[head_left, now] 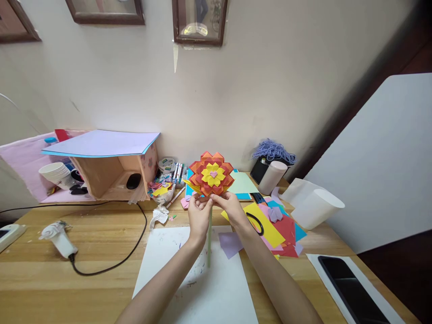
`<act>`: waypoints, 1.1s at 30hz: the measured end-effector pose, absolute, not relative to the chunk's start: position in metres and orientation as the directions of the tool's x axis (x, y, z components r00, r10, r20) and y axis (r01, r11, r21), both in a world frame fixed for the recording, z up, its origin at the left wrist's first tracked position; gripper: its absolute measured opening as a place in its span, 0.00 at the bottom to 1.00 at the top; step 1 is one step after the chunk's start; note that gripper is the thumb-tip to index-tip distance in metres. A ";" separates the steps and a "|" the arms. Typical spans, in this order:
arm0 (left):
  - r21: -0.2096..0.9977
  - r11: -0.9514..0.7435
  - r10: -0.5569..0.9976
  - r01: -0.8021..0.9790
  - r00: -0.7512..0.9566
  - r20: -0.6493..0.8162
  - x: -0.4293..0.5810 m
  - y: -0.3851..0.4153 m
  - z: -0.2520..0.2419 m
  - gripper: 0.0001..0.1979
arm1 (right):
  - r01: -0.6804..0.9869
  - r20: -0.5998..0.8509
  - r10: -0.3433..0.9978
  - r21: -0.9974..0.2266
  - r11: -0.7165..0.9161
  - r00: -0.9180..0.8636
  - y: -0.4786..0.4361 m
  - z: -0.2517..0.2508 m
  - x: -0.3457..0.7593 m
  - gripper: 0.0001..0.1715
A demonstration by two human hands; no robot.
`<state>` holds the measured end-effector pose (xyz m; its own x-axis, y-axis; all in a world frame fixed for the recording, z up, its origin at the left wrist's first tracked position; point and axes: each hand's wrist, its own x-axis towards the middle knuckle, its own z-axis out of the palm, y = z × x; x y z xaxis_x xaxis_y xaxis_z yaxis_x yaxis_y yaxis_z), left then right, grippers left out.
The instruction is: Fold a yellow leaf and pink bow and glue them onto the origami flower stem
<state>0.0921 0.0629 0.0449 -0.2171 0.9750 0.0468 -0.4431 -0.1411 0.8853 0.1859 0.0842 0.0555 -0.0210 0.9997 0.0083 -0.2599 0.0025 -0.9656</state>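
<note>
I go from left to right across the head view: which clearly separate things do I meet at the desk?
White handheld tool, black mouse, crumpled tissue, paper flower, pale cylinder, black phone.

Rear wall [243, 103]: off-white, matte, w/ faint scuffs L side. Three brown-framed pics [104, 11] along top, all partly cut off by view edge; pale pointed strip [175, 57] hangs just below R-most frame [199, 43]. Tabletop [101, 297]: lt. wood, grain visible, nr. wall. R side: lg. white panel [384, 157], dk. brown surfaces [405, 274] above & below. Light soft, approx. even.
</note>
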 end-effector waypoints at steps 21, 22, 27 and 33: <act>0.868 -0.132 0.978 -0.478 -0.204 0.037 0.085 0.066 0.054 0.18 | -0.401 0.135 0.989 -0.910 0.102 -0.054 0.084 0.054 0.178 0.17; 0.867 -0.130 0.978 -0.482 -0.206 0.033 0.085 0.066 0.054 0.18 | -0.411 0.136 0.989 -0.906 0.100 -0.059 0.084 0.054 0.179 0.17; 0.879 -0.129 0.978 -0.458 -0.204 0.038 0.082 0.067 0.054 0.17 | -0.439 0.144 0.990 -0.890 0.126 -0.009 0.086 0.056 0.184 0.14; 0.882 -0.132 0.977 -0.453 -0.208 0.039 0.083 0.066 0.055 0.17 | -0.443 0.154 0.988 -0.885 0.142 0.008 0.087 0.053 0.186 0.11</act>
<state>0.0831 0.0660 0.0547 -0.2083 0.9773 0.0390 -0.4527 -0.1316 0.8819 0.1857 0.0868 0.0535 0.0084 0.9881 0.1538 -0.4431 0.1416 -0.8852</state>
